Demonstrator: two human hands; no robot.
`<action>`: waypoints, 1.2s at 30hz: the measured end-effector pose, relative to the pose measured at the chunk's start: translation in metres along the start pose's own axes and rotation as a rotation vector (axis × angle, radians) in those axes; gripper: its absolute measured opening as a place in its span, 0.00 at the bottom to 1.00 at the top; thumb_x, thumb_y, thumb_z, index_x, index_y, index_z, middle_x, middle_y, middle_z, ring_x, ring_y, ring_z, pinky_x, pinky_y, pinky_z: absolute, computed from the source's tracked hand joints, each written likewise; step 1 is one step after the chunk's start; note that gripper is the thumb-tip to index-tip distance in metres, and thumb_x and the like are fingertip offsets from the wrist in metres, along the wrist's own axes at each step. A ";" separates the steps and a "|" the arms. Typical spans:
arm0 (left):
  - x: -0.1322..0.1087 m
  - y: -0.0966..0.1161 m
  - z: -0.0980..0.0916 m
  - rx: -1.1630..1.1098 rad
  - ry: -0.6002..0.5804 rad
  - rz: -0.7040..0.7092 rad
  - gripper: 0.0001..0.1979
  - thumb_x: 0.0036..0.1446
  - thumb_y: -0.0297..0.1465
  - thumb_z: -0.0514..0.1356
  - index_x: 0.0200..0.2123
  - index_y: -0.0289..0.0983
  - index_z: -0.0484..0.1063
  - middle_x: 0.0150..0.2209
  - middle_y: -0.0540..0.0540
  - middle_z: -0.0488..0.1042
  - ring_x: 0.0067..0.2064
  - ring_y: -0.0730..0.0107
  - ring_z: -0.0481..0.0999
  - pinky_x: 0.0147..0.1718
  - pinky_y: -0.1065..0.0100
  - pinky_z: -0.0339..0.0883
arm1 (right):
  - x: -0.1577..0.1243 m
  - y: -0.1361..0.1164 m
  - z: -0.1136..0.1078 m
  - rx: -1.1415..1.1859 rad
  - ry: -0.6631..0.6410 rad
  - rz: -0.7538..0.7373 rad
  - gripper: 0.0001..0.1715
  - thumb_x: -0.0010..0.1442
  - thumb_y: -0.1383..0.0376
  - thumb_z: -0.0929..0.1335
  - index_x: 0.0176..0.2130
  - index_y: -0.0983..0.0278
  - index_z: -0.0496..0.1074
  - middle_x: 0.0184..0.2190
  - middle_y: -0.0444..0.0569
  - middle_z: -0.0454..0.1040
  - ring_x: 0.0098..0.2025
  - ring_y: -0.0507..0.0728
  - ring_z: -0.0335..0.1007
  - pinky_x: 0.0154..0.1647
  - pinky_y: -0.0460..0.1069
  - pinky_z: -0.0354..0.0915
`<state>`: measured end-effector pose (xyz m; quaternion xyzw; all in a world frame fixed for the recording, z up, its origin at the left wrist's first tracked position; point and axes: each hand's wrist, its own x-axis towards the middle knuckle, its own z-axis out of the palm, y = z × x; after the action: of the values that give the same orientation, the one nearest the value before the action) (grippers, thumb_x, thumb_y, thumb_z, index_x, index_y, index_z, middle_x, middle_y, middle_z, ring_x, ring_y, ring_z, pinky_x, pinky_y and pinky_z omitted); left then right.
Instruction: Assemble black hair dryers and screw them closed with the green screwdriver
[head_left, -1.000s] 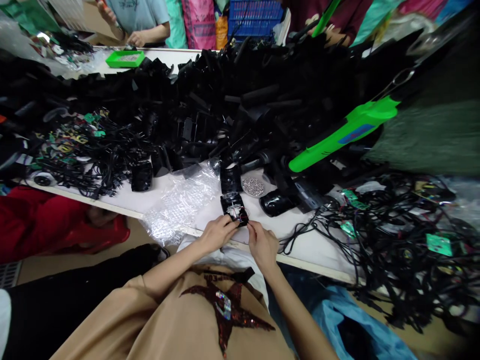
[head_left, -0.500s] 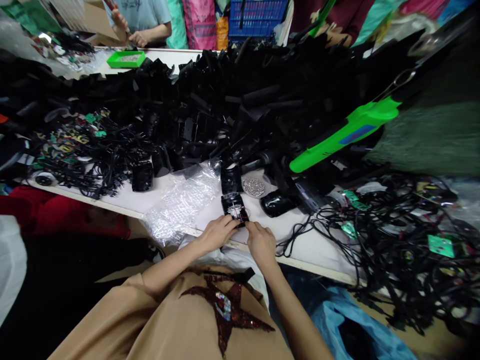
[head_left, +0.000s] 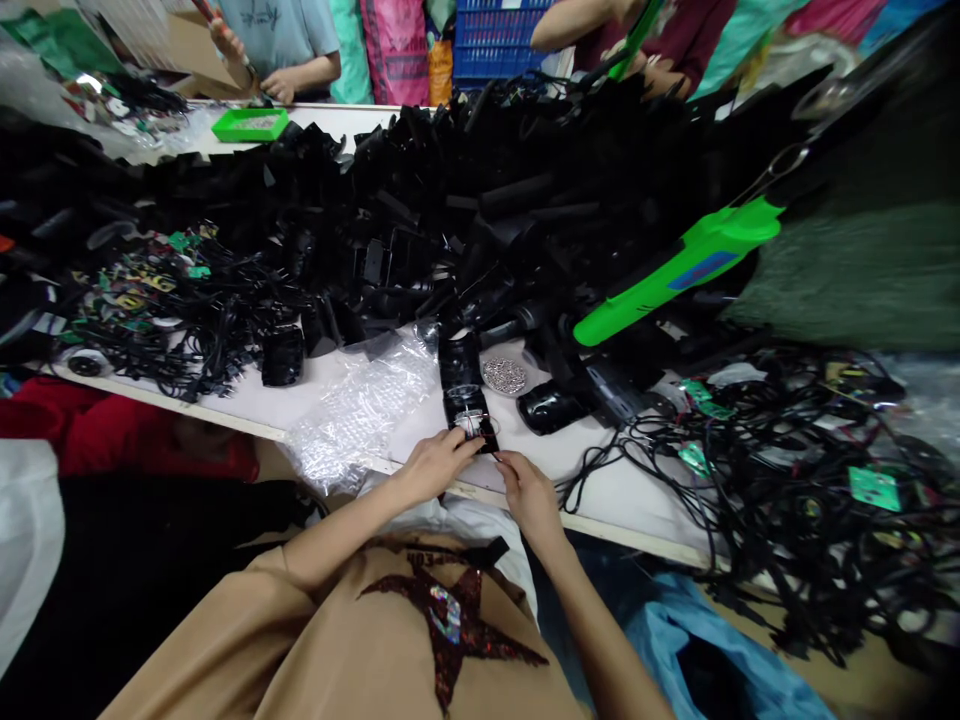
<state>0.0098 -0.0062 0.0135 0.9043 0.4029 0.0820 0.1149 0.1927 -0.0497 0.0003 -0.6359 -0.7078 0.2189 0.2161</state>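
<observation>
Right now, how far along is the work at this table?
It looks partly done: tangled black cables with green circuit boards lie in their own pile on the right, and small silvery parts sit in a round heap. In hand: the left hand and right hand are at a black plastic casing with thin wires showing. Left: apparently the large heap of black plastic pieces.

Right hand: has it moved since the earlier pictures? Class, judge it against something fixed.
Yes, slightly: the bare right hand has drawn back, away from the round dish of small silver parts.
</observation>
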 end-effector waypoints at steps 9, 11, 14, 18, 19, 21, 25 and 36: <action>-0.001 -0.008 0.005 -0.033 0.038 0.066 0.15 0.62 0.33 0.50 0.51 0.37 0.60 0.37 0.46 0.67 0.36 0.68 0.71 0.31 0.69 0.69 | 0.011 -0.022 -0.002 -0.079 0.004 0.115 0.15 0.60 0.70 0.57 0.33 0.65 0.71 0.28 0.52 0.74 0.27 0.55 0.69 0.29 0.47 0.58; -0.001 -0.008 0.005 -0.031 0.038 0.073 0.13 0.62 0.33 0.50 0.50 0.37 0.61 0.37 0.47 0.67 0.35 0.69 0.71 0.30 0.70 0.69 | 0.012 -0.023 0.000 -0.072 0.015 0.134 0.14 0.60 0.69 0.57 0.34 0.66 0.70 0.28 0.52 0.74 0.28 0.55 0.69 0.29 0.47 0.58; -0.001 -0.009 0.006 -0.036 0.039 0.072 0.11 0.62 0.33 0.50 0.47 0.37 0.63 0.36 0.47 0.67 0.35 0.69 0.71 0.31 0.70 0.69 | 0.011 -0.020 0.002 -0.044 0.029 0.146 0.14 0.60 0.68 0.57 0.35 0.65 0.70 0.30 0.51 0.75 0.30 0.55 0.71 0.32 0.46 0.60; -0.002 -0.011 0.007 -0.049 0.039 0.084 0.11 0.62 0.32 0.50 0.47 0.37 0.63 0.36 0.47 0.66 0.35 0.69 0.70 0.31 0.70 0.68 | 0.013 -0.019 0.003 -0.037 0.025 0.150 0.14 0.60 0.67 0.57 0.33 0.65 0.70 0.27 0.49 0.74 0.28 0.54 0.70 0.30 0.45 0.60; -0.002 -0.011 0.008 -0.051 0.037 0.088 0.11 0.62 0.32 0.50 0.46 0.37 0.63 0.36 0.47 0.66 0.35 0.69 0.70 0.31 0.70 0.68 | 0.015 -0.020 0.003 -0.044 0.020 0.148 0.13 0.60 0.68 0.57 0.33 0.65 0.70 0.25 0.48 0.74 0.27 0.54 0.70 0.29 0.45 0.60; -0.001 -0.011 0.008 -0.054 0.031 0.092 0.10 0.62 0.32 0.50 0.46 0.37 0.64 0.36 0.47 0.67 0.35 0.69 0.70 0.32 0.70 0.69 | 0.017 -0.023 0.004 -0.071 0.016 0.138 0.13 0.59 0.70 0.58 0.32 0.66 0.70 0.24 0.50 0.73 0.25 0.54 0.69 0.26 0.46 0.58; 0.000 -0.008 0.004 -0.048 0.010 0.069 0.11 0.62 0.31 0.49 0.47 0.37 0.63 0.36 0.46 0.67 0.36 0.68 0.71 0.31 0.69 0.70 | 0.016 -0.024 0.005 -0.101 0.019 0.072 0.14 0.58 0.73 0.58 0.33 0.67 0.71 0.28 0.53 0.74 0.26 0.55 0.69 0.26 0.47 0.58; -0.009 -0.013 0.011 -0.321 0.101 -0.037 0.21 0.61 0.37 0.52 0.55 0.39 0.52 0.48 0.41 0.63 0.46 0.63 0.71 0.39 0.64 0.71 | 0.015 0.001 0.001 -0.020 0.134 -0.171 0.16 0.63 0.62 0.60 0.44 0.63 0.73 0.40 0.52 0.74 0.42 0.57 0.69 0.45 0.52 0.66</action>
<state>-0.0033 -0.0061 -0.0010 0.8613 0.4066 0.1885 0.2392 0.1919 -0.0344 -0.0004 -0.5885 -0.7456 0.1497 0.2745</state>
